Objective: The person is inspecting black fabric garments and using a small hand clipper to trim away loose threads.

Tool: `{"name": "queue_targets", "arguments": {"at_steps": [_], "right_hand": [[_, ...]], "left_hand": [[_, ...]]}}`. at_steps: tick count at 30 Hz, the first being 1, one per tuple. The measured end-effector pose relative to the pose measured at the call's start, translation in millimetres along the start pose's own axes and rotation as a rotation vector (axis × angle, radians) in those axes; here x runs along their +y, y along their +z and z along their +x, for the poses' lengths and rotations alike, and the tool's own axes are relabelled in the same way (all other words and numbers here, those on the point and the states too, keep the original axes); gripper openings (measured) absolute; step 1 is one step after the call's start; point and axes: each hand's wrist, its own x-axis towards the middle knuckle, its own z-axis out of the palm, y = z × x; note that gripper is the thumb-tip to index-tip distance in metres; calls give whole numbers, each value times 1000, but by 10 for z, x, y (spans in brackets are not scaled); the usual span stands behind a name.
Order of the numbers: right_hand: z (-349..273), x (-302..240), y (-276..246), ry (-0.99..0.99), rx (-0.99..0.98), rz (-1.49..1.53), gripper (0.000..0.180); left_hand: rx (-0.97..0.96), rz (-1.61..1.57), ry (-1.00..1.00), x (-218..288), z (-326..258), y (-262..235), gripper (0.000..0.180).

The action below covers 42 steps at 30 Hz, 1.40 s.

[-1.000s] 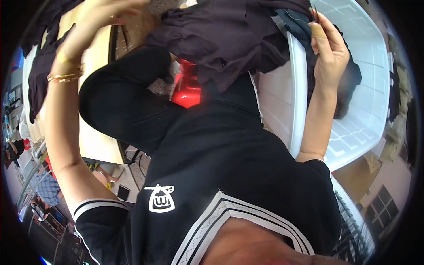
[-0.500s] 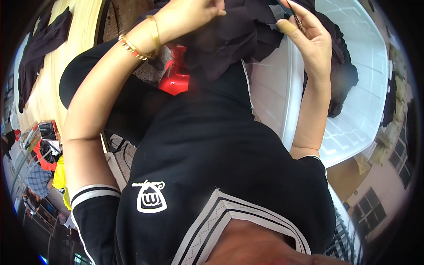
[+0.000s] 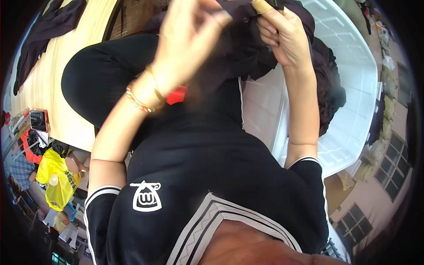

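A dark purple-brown garment point(image 3: 238, 48) with small buttons lies over my lap at the top of the view. My left hand point(image 3: 187, 37), with bangles at the wrist, is above the garment's left part. Motion smears its fingers, so their grip is unclear. My right hand point(image 3: 285, 35) is closed at the garment's upper right, yellow tape round its thumb. A thin dark tool point(image 3: 278, 4), cut off by the upper edge, shows at its fingers; its exact kind is unclear.
A white plastic tub point(image 3: 353, 101) at my right holds more dark cloth point(image 3: 324, 88). On my left, a light wooden table point(image 3: 70, 66) bears another dark garment point(image 3: 48, 33) and a phone point(image 3: 39, 120). A yellow bag point(image 3: 55, 179) is beyond the table. Something red point(image 3: 176, 95) shows by my lap.
My left hand has turned and come lower, toward my body, blurring. My right hand has shifted left over the garment. The view has shifted, showing more of the yellow bag.
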Motion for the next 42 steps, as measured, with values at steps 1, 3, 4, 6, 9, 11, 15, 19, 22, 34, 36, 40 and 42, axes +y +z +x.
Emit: {"name": "queue_targets", "arguments": {"at_steps": [1, 3, 4, 6, 9, 11, 15, 19, 22, 34, 36, 40, 42], "right_hand": [[-12, -19, 30, 9, 4, 51, 27], [-83, -28, -4, 16, -35, 188, 17], [-97, -14, -21, 18, -45, 172, 17], [-121, 6, -59, -143, -143, 141, 23], [-165, 17, -134, -235, -90, 276, 18], [-187, -6, -214, -275, -42, 262, 20], [-159, 22, -311, -426, 263, -69, 21], [-131, 134, -245, -286, 229, -184, 15], [-17, 247, -207, -224, 155, -263, 17], [58, 289, -256, -52, 79, -113, 22], [60, 306, -227, -44, 65, -129, 22], [90, 339, -226, -52, -11, -175, 24], [102, 336, -169, -279, 3, -381, 23]], "left_hand": [[24, 271, 250, -132, -51, 83, 38], [74, 409, 344, -177, -55, 216, 54], [107, 448, 352, -200, 2, 258, 57], [167, 495, 458, -243, 162, 326, 53], [169, 464, 504, -250, 231, 369, 39], [42, 339, 497, -224, 219, 317, 28], [-254, -515, -162, 12, 83, -1, 33], [-399, -284, -185, 293, 54, -169, 48], [-364, 293, 338, 208, 88, -183, 52], [-230, 510, 319, -85, 30, -175, 53], [-251, 469, 265, -67, 51, -210, 44], [-262, -184, -14, -109, 56, -178, 27], [-171, -530, -301, -154, 60, -206, 28]]}}
